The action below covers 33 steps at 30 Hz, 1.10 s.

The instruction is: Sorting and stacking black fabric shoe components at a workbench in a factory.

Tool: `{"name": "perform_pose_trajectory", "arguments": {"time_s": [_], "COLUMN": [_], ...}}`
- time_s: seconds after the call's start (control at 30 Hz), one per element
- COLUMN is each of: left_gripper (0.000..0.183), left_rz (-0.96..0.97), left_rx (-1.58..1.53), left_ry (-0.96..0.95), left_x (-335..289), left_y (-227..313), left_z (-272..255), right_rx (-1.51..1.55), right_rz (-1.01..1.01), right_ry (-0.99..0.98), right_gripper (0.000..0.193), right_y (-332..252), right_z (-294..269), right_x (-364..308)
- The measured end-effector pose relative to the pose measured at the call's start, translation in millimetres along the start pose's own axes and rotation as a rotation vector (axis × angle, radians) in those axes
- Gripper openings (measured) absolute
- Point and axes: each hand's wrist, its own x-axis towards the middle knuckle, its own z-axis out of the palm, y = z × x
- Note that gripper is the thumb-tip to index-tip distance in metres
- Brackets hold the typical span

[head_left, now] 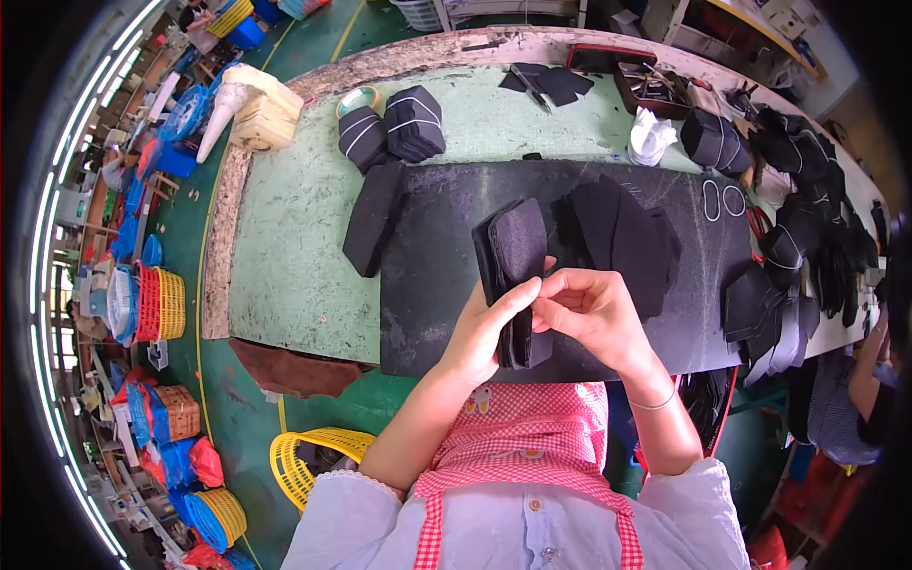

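My left hand [483,334] is wrapped round a stack of black cut fabric-like pieces [519,242], held upright over a dark mat [437,313]. My right hand [598,312] meets it at the stack's right side, thumb and fingertips pinched together. Whatever sits in that pinch is too small to make out. Just beyond, fanned black pieces [622,242] lie on the mat. At the mat's left edge rests another group of black pieces [373,223]. Two pale elastic bands [712,201] lie at the mat's right.
Banded black bundles [414,123] stand at the back beside a tape roll [358,99]. A wooden block [266,114] sits far left. White crumpled material [651,138] and a tool tray [651,90] are at back right. More black bundles [788,233] crowd the right; a yellow basket [294,465] stands below.
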Motion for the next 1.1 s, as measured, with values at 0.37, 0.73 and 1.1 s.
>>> {"name": "perform_pose_trajectory", "arguments": {"time_s": [0.37,0.73,1.1], "left_gripper": [0.069,0.063,0.07], "left_rz": [0.133,0.13,0.09], "left_rx": [0.085,0.085,0.029], "left_ry": [-0.203,-0.114,0.243], "left_x": [1,-1,1], "left_y": [5,-2,16], "left_z": [-8,-15,-48], "right_rx": [0.08,-0.034,-0.063], "right_rz": [0.005,0.04,-0.041], "right_ry": [-0.032,0.011,0.174], "right_gripper": [0.009,0.011,0.007], "right_y": [0,-5,-6], "right_z": [-7,9,-36], "right_x": [3,4,0]}}
